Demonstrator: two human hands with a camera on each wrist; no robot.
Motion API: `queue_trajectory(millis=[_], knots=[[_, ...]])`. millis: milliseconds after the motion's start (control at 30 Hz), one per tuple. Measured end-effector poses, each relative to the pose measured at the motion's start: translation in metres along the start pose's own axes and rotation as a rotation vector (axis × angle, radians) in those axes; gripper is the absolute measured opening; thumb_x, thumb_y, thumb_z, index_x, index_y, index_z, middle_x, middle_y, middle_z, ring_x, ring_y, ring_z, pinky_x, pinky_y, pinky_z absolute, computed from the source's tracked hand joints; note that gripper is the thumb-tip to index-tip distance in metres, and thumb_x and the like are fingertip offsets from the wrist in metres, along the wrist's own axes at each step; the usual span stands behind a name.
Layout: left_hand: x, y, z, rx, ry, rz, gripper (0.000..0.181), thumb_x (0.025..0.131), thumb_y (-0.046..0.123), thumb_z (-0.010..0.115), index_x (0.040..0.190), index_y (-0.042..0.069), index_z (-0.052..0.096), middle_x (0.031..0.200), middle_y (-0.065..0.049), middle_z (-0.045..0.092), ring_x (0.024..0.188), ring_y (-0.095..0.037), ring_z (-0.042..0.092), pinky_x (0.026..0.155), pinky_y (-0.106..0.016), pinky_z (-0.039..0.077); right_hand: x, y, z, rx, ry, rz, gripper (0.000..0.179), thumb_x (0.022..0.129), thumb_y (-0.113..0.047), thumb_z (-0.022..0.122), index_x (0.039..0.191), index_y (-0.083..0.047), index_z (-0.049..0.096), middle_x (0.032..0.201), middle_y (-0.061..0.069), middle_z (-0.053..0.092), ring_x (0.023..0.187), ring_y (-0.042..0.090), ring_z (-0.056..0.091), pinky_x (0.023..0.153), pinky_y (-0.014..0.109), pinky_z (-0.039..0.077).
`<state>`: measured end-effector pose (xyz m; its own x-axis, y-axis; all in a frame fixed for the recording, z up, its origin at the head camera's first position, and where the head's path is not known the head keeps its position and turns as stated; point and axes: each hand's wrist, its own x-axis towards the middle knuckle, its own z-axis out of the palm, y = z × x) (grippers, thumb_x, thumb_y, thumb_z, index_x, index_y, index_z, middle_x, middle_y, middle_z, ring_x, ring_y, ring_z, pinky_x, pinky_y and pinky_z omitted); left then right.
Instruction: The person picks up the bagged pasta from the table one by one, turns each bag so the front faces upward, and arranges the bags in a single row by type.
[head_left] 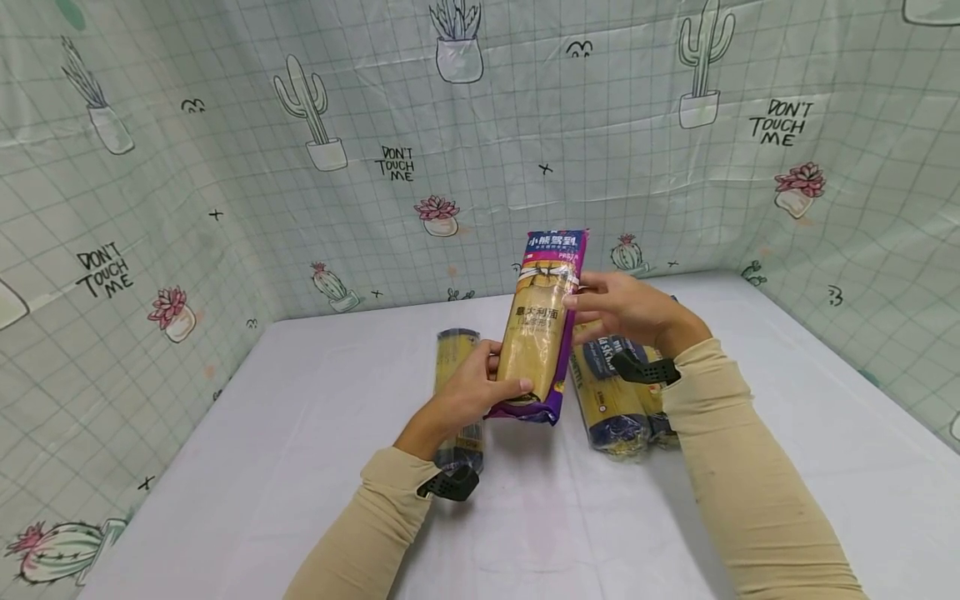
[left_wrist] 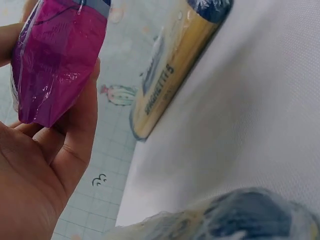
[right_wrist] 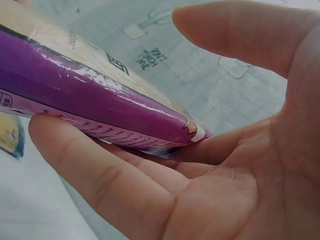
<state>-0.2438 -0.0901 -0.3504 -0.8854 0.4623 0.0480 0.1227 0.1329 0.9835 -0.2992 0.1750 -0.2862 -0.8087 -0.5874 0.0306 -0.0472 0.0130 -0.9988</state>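
Observation:
Upright and leaning slightly, a purple and yellow packet of pasta [head_left: 536, 337] is raised above the table between both hands. My left hand [head_left: 463, 390] grips its lower left part, thumb across the front and fingers behind. The left wrist view shows the packet's purple end [left_wrist: 60, 65] in that hand. Along the packet's right edge, my right hand [head_left: 633, 310] touches it with extended fingers. In the right wrist view, the thumb of the right hand [right_wrist: 215, 195] stands apart from the packet, and the fingers lie along its purple side and underneath.
On the white table [head_left: 315, 467], a blue and yellow spaghetti packet [head_left: 452, 350] lies partly behind the left hand. Two more, a nearer packet [head_left: 611, 404] and one beside it [head_left: 660, 421], lie under the right hand. A cactus-print curtain [head_left: 495, 125] stands behind the table.

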Motion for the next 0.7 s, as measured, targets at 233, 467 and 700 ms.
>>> queue_trajectory(millis=[233,467,700], knots=[[0.001,0.002,0.002,0.023,0.024,-0.02,0.057,0.091,0.015,0.074,0.132,0.001,0.037,0.117,-0.018,0.061,0.098,-0.024,0.067,0.082,-0.037,0.057,0.003,0.001,0.003,-0.027,0.023,0.002,0.073,0.101,-0.015,0.059,0.156,0.004,0.015,0.147,0.028,0.04,0.127,0.045,0.051,0.093,0.05,0.052],[0.001,0.004,0.006,0.05,0.029,-0.021,0.059,0.091,0.021,0.076,0.131,0.0,0.037,0.119,-0.017,0.059,0.1,-0.023,0.066,0.081,-0.036,0.057,0.008,0.003,0.007,-0.052,0.102,0.028,0.076,0.1,-0.014,0.06,0.157,0.002,0.013,0.144,0.029,0.041,0.122,0.045,0.054,0.09,0.049,0.054],[0.001,0.004,0.01,0.04,0.048,-0.041,0.061,0.089,0.022,0.076,0.13,0.002,0.035,0.112,-0.017,0.064,0.094,-0.023,0.069,0.079,-0.035,0.057,0.017,0.009,0.012,-0.037,0.136,0.044,0.076,0.099,-0.016,0.063,0.158,-0.001,0.018,0.143,0.027,0.046,0.12,0.041,0.057,0.09,0.05,0.054]])
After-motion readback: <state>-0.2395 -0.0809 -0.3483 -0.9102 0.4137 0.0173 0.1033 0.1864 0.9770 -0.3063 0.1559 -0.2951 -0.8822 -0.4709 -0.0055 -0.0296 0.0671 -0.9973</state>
